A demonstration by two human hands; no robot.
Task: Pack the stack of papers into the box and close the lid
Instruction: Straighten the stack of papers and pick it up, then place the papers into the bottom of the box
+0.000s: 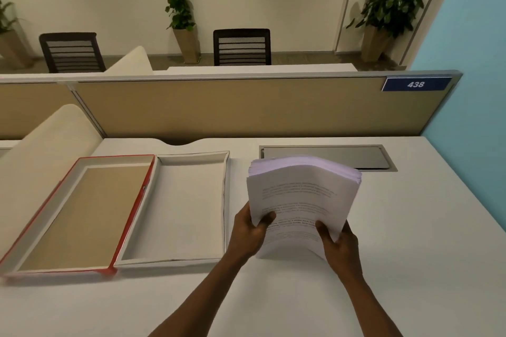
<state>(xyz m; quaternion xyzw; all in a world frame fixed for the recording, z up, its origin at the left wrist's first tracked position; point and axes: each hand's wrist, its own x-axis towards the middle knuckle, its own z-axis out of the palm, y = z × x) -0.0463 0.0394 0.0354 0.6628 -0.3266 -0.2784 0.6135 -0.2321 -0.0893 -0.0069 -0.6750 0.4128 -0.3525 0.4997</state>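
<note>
A thick stack of printed white papers point(304, 194) is held tilted up off the white desk, its far end curling upward. My left hand point(250, 230) grips its near left edge, thumb on top. My right hand point(339, 243) grips the near right corner the same way. To the left lies the open box: its white tray point(225, 200) holds nothing, and the red-edged lid point(134, 210) with a brown inside lies flat beside it, joined along the middle. The papers hang just right of the tray.
A grey cable hatch point(328, 157) is set into the desk behind the papers. A beige partition point(219, 107) bounds the desk's far edge, with a blue wall point(471, 90) on the right. A cream curved divider point(46, 150) rises at the left.
</note>
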